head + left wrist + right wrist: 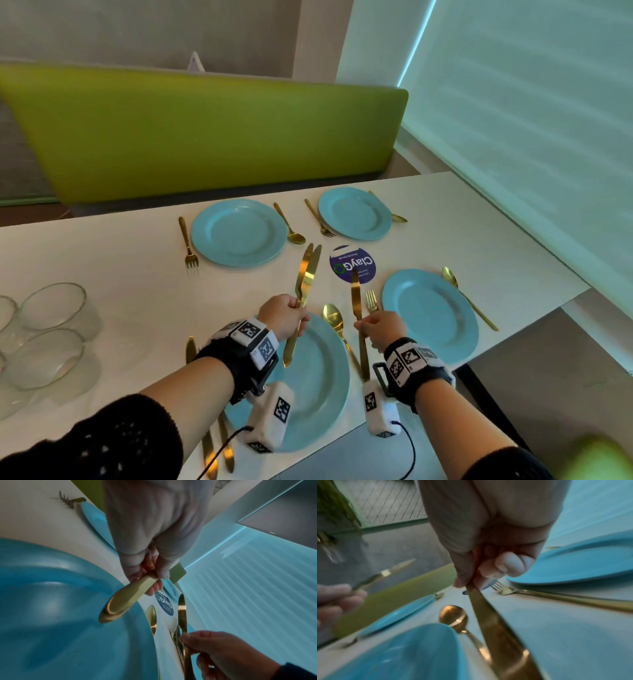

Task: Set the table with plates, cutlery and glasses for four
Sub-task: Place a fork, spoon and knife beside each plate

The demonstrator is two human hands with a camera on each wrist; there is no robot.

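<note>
Four blue plates lie on the white table: far left, far right, near right and the near plate under my wrists. My left hand grips two gold knives by their handles, blades pointing away, above the near plate. In the left wrist view the handle ends stick out below the curled fingers. My right hand holds a single gold knife upright between the near plate and the near right plate; its handle runs toward the wrist camera.
Gold forks and spoons lie beside the plates, with more cutlery at the near left. Empty glasses stand at the left. A round purple sticker marks the centre. A green bench runs behind the table.
</note>
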